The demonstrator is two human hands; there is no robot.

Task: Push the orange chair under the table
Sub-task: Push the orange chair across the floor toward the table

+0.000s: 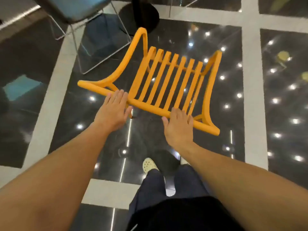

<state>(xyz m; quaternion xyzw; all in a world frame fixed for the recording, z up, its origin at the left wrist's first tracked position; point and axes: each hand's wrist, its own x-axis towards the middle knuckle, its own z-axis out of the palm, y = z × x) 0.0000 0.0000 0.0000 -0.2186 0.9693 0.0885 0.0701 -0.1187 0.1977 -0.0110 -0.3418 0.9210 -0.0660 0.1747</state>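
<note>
- Head view: both hands rest flat on the top rail of the orange slatted chair.
- Left hand and right hand: fingers extended over the rail, not wrapped, palms pressing.
- Chair stands on the glossy dark tiled floor, near the black round table base.
- Push barely begun; tabletop out of view, so most travel looks left.

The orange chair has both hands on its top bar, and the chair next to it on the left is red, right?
Not quite. In the head view both hands, left hand and right hand, do rest on the orange chair top bar, but the chair beside it on the left is a blue chair, not red.
</note>
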